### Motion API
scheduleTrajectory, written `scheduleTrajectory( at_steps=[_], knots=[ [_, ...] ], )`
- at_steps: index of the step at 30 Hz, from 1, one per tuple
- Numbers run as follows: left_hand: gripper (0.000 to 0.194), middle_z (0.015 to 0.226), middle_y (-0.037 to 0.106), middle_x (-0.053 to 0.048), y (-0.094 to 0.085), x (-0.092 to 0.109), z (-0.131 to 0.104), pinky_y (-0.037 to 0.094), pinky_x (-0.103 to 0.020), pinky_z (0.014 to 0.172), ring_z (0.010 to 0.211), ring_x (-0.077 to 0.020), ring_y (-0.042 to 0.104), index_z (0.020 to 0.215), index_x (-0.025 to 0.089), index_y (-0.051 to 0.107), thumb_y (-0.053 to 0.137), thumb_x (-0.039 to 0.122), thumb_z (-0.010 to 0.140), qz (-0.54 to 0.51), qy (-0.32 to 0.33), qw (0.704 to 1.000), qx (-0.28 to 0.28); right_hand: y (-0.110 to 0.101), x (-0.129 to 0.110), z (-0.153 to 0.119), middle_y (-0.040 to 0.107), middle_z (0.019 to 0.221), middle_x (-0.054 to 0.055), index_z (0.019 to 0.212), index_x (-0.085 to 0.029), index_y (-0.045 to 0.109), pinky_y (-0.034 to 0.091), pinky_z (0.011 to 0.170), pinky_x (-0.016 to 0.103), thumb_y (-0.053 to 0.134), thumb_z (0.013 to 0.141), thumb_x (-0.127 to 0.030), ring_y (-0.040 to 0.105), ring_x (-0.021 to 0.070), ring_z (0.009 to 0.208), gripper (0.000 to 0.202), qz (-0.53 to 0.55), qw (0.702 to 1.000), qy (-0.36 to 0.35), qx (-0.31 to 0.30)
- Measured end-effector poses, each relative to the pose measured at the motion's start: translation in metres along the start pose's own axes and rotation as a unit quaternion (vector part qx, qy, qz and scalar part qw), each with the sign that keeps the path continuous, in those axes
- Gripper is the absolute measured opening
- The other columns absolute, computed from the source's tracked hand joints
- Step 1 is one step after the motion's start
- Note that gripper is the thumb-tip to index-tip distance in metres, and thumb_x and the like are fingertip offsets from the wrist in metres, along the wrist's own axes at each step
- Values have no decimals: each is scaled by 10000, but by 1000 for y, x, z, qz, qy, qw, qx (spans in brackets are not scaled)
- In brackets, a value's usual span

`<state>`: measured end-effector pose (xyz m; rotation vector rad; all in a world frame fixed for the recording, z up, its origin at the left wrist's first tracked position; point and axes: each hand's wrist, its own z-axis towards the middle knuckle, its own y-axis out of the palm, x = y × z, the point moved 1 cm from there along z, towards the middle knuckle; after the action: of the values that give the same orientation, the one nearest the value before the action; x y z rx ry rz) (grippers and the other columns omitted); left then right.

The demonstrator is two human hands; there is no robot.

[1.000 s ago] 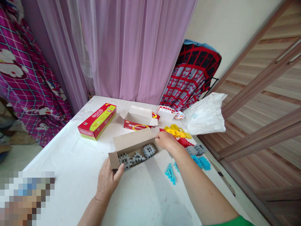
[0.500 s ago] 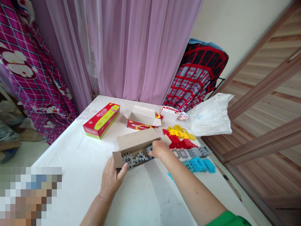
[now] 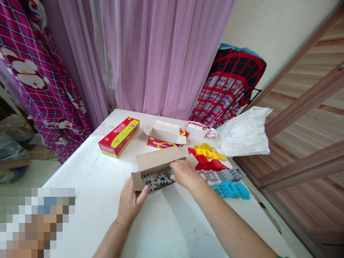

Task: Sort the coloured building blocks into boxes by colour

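Observation:
An open cardboard box (image 3: 156, 160) stands on the white table with its long flap up. Grey interlocking pieces (image 3: 158, 181) lie inside it. My left hand (image 3: 130, 200) grips the box's left end, thumb over the near edge. At the box's right end, my right hand (image 3: 184, 172) reaches in with bent fingers at a grey piece, partly hidden by the fingers. To the right lie yellow pieces (image 3: 208, 152), red pieces (image 3: 206, 163), grey pieces (image 3: 227, 175) and blue pieces (image 3: 232, 190), grouped by colour.
Behind are a closed red and yellow-green box (image 3: 119, 137), an open red box (image 3: 163, 138) and a small white and red box (image 3: 196, 129). A white plastic bag (image 3: 244, 132) lies at the table's right edge (image 3: 268, 218). Purple curtains hang behind.
The whole view has shifted slightly to the right. My right hand has moved a little left and its fingers have changed pose over the grey pieces. My left hand stays on the box.

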<state>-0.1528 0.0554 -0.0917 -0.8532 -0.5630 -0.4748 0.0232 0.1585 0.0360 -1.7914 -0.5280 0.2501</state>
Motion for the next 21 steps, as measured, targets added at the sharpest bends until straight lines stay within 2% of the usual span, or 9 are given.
scheduleTrajectory(
  at_steps=[3,6,10,13,21],
  knots=[
    [448,996,683,-108,0,1,0,527,-387,794,932,-267,650,1164,160,560,426,491,894,-2,11,1000,5,-2,-12,2,734,1031,69,1004,-252,723,476,845,285,670,750,-259,656,239,1029,259,-21,992,-126,-23],
    [452,990,680,-109,0,0,0,529,-386,789,927,-265,650,1164,153,558,437,493,891,-2,9,1000,3,-1,-22,10,737,1031,61,1018,-264,719,480,841,284,685,741,-249,662,237,1020,280,-56,980,-183,-50],
    [468,992,678,-114,1,-2,-2,527,-392,791,928,-265,646,1163,151,557,432,507,887,0,0,1000,0,0,-33,19,729,1056,116,1053,-208,712,491,841,307,686,743,-198,668,258,1015,310,-108,964,-227,-87],
    [469,1004,676,-120,2,-4,-2,523,-394,799,943,-266,641,1155,150,560,427,510,887,0,-5,1000,-3,1,-36,22,727,1056,130,1075,-186,703,492,849,314,670,755,-159,665,262,1029,323,-124,954,-255,-91],
    [462,1020,677,-118,3,-2,-2,520,-399,810,954,-269,639,1153,162,569,434,509,880,-8,-14,1000,-5,7,-29,27,742,1026,83,1044,-233,715,485,855,272,714,710,-172,676,222,1000,339,-116,956,-256,-80]
  ],
)
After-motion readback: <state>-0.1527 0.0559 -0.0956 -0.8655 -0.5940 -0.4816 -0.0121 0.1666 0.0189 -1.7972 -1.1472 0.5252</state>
